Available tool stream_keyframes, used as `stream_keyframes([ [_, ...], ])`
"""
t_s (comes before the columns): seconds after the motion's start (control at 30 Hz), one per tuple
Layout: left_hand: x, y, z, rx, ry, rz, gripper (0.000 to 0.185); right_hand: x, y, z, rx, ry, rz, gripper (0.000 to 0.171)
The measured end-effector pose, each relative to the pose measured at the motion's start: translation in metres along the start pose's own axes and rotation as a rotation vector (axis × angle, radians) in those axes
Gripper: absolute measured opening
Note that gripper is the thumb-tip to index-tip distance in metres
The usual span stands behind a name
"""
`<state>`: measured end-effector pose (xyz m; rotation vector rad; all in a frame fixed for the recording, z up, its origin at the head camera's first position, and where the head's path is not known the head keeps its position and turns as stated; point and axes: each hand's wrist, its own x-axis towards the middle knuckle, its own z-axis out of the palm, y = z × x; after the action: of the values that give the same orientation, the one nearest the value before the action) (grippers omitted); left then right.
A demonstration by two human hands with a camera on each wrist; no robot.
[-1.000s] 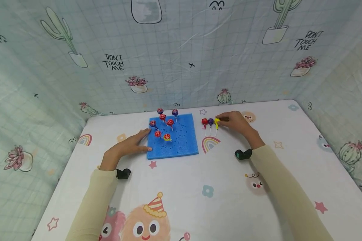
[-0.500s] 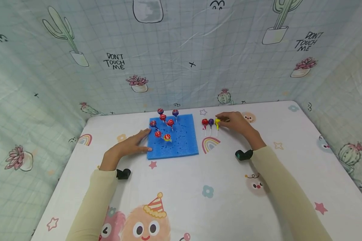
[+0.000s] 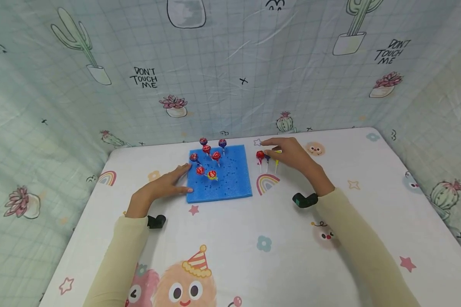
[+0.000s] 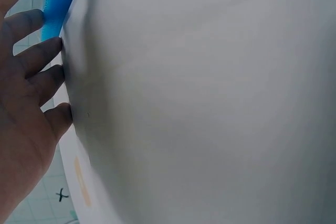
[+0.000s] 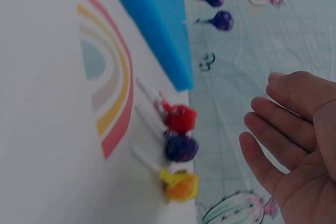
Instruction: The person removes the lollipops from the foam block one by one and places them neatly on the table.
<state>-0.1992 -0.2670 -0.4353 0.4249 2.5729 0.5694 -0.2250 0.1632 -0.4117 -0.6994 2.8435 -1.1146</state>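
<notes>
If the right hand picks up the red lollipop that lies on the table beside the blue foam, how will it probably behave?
The red wrapped lollipop with a thin white stick looks small, so it is probably light. Its round head may let it roll or pivot if nudged. Its crinkly wrapper could be a little slippery; the stick seems stiff enough to pinch. The right hand hovers open above it.

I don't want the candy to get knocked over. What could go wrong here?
The right hand hovers open over three loose lollipops lying close together, so it might nudge the wrong one or roll them apart. The left hand only rests at the blue foam edge; a bump could perhaps tip the standing lollipops.
</notes>
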Motion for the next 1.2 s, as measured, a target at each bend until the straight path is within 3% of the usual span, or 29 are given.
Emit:
stream_keyframes([
  [0.53, 0.005, 0.001, -0.003, 0.004, -0.016, 0.003, 0.103, 0.007, -0.046, 0.028, 0.055, -0.082, -0.164, 0.032],
  [1.2, 0.007, -0.005, -0.006, 0.002, -0.008, 0.011, 0.104, 0.034, -0.081, 0.083, 0.132, -0.193, -0.187, 0.042],
])
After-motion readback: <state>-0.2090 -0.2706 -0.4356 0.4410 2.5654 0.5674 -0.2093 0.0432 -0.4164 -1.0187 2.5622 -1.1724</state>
